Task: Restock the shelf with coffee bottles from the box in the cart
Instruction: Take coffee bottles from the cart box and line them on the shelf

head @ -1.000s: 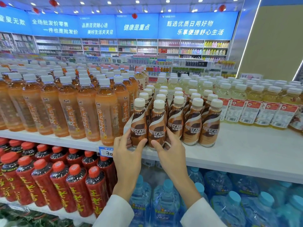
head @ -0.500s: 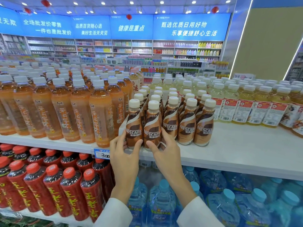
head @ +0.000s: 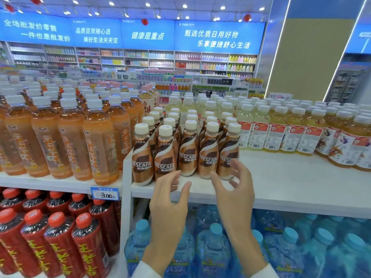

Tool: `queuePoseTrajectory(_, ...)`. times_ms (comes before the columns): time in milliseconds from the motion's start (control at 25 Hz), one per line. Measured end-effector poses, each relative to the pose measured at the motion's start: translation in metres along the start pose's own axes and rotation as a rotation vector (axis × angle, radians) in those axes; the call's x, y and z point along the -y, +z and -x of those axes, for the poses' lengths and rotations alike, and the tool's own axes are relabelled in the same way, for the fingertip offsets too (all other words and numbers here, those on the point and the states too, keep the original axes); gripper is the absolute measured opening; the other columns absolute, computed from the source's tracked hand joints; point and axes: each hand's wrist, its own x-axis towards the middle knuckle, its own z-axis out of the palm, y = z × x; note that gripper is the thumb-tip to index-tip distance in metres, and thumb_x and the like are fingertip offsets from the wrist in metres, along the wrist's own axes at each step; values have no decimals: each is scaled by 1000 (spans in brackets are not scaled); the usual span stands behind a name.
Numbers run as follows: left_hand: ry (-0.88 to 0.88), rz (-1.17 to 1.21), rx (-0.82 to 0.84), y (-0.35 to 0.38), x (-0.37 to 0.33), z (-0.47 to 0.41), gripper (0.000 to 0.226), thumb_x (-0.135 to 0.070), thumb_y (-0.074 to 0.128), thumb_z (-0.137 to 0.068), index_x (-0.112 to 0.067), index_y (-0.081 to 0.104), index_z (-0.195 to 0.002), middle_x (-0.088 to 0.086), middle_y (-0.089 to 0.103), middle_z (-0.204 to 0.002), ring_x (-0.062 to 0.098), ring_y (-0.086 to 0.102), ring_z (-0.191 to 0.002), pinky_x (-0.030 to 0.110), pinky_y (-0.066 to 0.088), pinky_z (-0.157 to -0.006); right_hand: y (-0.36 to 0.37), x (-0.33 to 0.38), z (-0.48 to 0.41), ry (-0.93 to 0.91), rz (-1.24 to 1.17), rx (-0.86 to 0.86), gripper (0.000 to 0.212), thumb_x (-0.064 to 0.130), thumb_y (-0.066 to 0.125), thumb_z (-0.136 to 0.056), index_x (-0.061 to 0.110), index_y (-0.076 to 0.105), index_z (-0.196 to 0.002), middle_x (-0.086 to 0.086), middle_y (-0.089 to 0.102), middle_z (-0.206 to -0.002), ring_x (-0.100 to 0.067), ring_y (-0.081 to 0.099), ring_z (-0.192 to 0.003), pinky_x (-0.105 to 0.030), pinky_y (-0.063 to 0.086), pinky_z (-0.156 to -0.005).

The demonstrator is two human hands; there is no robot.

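Several brown Nescafe coffee bottles with cream caps stand in rows on the white upper shelf. The two front-left bottles stand nearest the shelf's edge. My left hand hovers just in front of the shelf edge below them, fingers loosely spread, holding nothing. My right hand is raised in front of the right-hand coffee bottles, fingers relaxed and empty. Neither the cart nor the box is in view.
Tall orange tea bottles crowd the shelf left of the coffee, yellow drink bottles to the right and behind. Red-capped bottles and blue water jugs fill the lower shelf. A price tag reads 3.00.
Both hands have let go of the two front coffee bottles and drawn back from the shelf. The view has shifted slightly to the right.
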Motion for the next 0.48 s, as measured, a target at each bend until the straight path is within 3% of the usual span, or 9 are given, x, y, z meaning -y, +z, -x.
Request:
queuePoseTrajectory(120,-57,-93,129,44,-16,-11,54,-25,73,-92,-25,49,-140,-7,47,-138,11,46,-129,20,36,-105,-17,-7,-35,74,192,74,91,52,78,-80,31,29,-153,14,38,-152,-6,37,-139,-27,32,-109)
queuePoseTrajectory(200,-70,-223,145,64,-20,-17,64,-24,73,-91,-14,43,-147,4,40,-145,21,38,-135,28,35,-109,-14,-10,-48,78,226,137,95,53,79,-79,27,29,-155,6,41,-153,-12,41,-138,-33,37,-112)
queuePoseTrajectory(320,-75,-414,103,80,-23,-21,72,-24,78,-86,-6,41,-145,16,38,-143,33,42,-127,44,49,-101,-9,-21,-56,65,202,138,90,52,81,-75,30,35,-150,6,51,-142,-13,52,-129,-44,47,-108)
queuePoseTrajectory(480,-106,-479,72,90,-22,-21,75,-29,79,-85,-6,40,-144,18,38,-142,35,46,-121,47,54,-92,-7,-28,-58,40,185,106,87,48,83,-75,33,35,-147,8,56,-138,-11,56,-125,-43,50,-105)
